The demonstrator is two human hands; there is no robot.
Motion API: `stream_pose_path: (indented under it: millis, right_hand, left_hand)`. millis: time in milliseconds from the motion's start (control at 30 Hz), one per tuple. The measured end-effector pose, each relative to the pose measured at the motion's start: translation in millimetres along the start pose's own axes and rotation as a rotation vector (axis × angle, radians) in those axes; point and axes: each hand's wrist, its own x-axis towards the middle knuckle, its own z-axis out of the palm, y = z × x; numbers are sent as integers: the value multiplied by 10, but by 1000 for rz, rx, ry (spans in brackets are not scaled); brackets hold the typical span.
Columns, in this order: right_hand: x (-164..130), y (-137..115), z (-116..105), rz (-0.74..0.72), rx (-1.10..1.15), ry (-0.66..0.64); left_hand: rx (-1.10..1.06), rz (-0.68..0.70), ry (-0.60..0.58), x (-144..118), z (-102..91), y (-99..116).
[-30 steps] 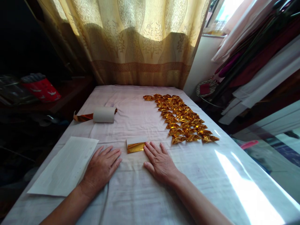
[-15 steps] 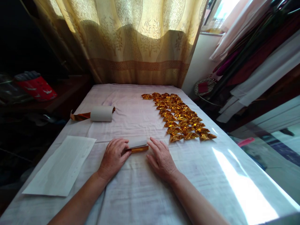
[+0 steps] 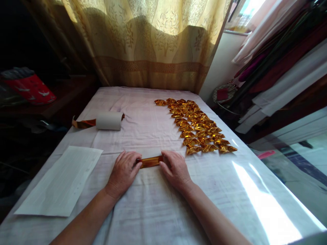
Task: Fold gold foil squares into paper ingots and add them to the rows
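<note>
A narrow folded strip of gold foil paper point(image 3: 151, 162) lies crosswise between my hands, its shiny side showing. My left hand point(image 3: 124, 170) pinches its left end between thumb and fingers. At the right end, my right hand point(image 3: 176, 169) has its thumb in front and fingers behind, closed on the strip. Both ends are partly hidden by the fingers. Ahead and to the right stand rows of folded gold foil ingots point(image 3: 196, 127) on the cloth. A grey-white roll point(image 3: 108, 121) with a copper-coloured foil tail point(image 3: 84, 124) rests at the back left.
A white paper sheet point(image 3: 61, 180) lies on the left of the cloth-covered table point(image 3: 153, 217). Beyond the table's left edge stands a red container point(image 3: 30, 89). A patterned curtain point(image 3: 153, 61) hangs behind; clothes point(image 3: 286, 75) hang at the right.
The paper's pale upper flap has folded down, leaving a narrow gold strip. My right hand has closed on the strip's right end; my left still holds the other. The view has shifted slightly.
</note>
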Motion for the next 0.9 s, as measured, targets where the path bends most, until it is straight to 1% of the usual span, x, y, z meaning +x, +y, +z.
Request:
stream_pose_path:
  millis: [133,233,333,433,500,533,600,667,767,833,900]
  right_hand:
    - [130,-32,66,84,-53,-21]
    - [177,-16,124,123,-85,-12]
    - [183,6,141,126,-96,-3]
    - [168,-22,99,63,-96,58]
    - [149,-83,57,-34,-94,105]
    - [138,-122,40,-93,-88,105]
    - [112,-203,26,-197,-60,47]
    - [92,-260,39,-236,-39,-41]
    - [79,-272,84,-203,-38,-135]
    - [81,-244,108,-186,-38,-162]
    - [88,-211,120,-178,-39,-173]
  left_hand:
    - [13,15,26,-10,29,-8]
    - [-4,20,6,-8,3,-2]
    - [0,27,-31,-2,-23,-9]
    - [10,28,-56,-3,-22,-29]
    - [17,32,-66,-7,-19,-33]
    - [22,38,-75,-8,-23,-29]
    - [30,49,-96,-8,-47,-11]
    - [26,63,-132,-1,-93,1]
    - [-8,108,-213,16,-184,-35]
    - [-39,144,-258,28,-236,-97]
    - [-64,165,-272,36,-265,-163]
